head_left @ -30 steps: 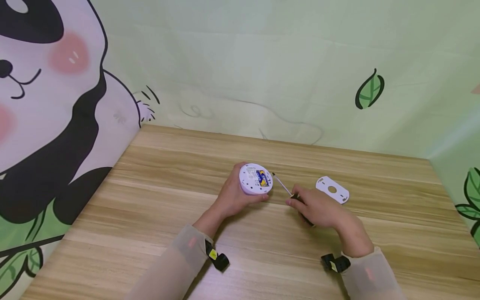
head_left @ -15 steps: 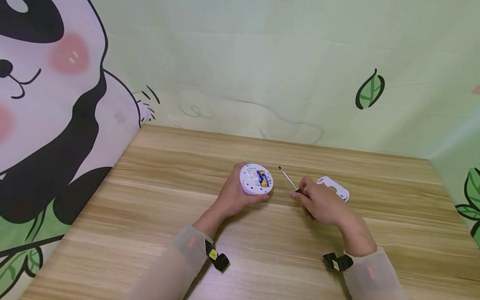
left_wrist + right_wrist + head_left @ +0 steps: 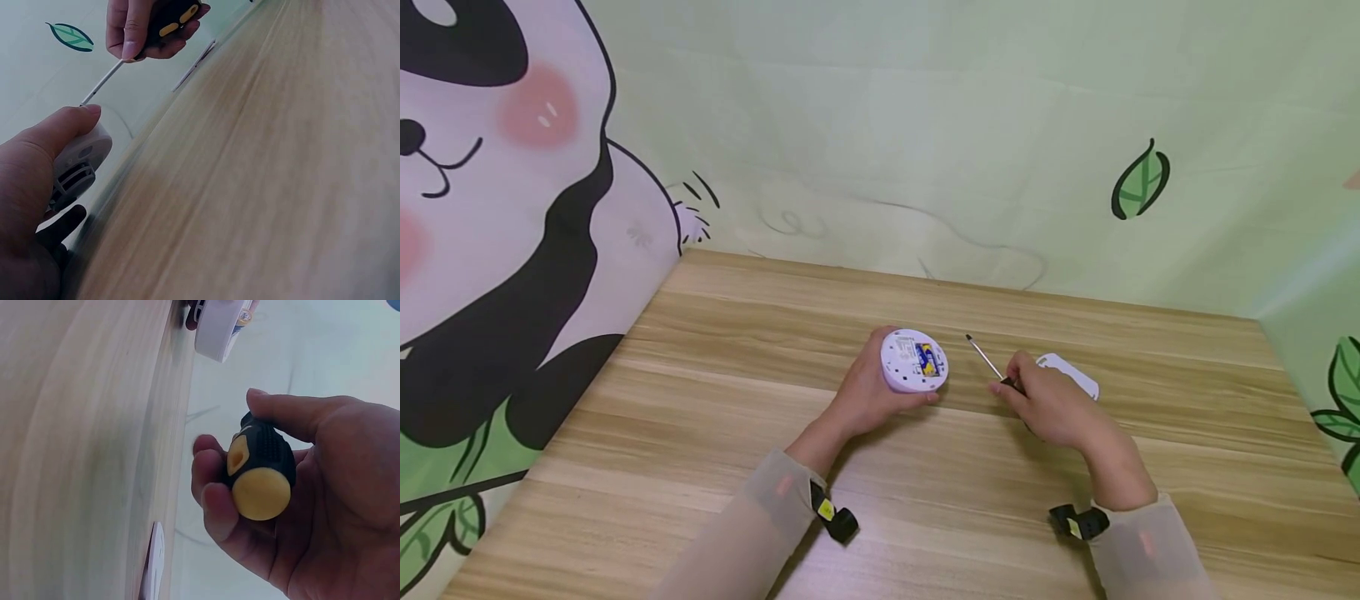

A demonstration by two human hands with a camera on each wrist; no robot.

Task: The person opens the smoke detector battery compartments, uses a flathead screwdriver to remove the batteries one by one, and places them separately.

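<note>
My left hand [image 3: 868, 387] grips a round white device, perhaps a smoke alarm [image 3: 914, 361], around its side. Its back faces up, with a blue-and-yellow battery [image 3: 927, 360] in an uncovered compartment. In the left wrist view, slots show on the underside of the device [image 3: 81, 153]. My right hand [image 3: 1052, 404] holds a screwdriver [image 3: 985, 357] by its black-and-yellow handle [image 3: 262, 469], fingers curled round it. The screwdriver's tip points up and left, a short way right of the device and apart from it. Behind the right hand lies a white mounting plate [image 3: 1070, 375], partly hidden.
A wood-grain table [image 3: 700, 350] lies under both hands. A pale green backdrop [image 3: 887, 150] with a printed leaf rises at the table's back edge. On the left stands a panel with a printed panda [image 3: 512, 208]. Each wrist wears a small black camera [image 3: 842, 523].
My right hand has drawn the screwdriver away from the device to the right and now covers more of the plate. My left hand and the device have barely moved.
</note>
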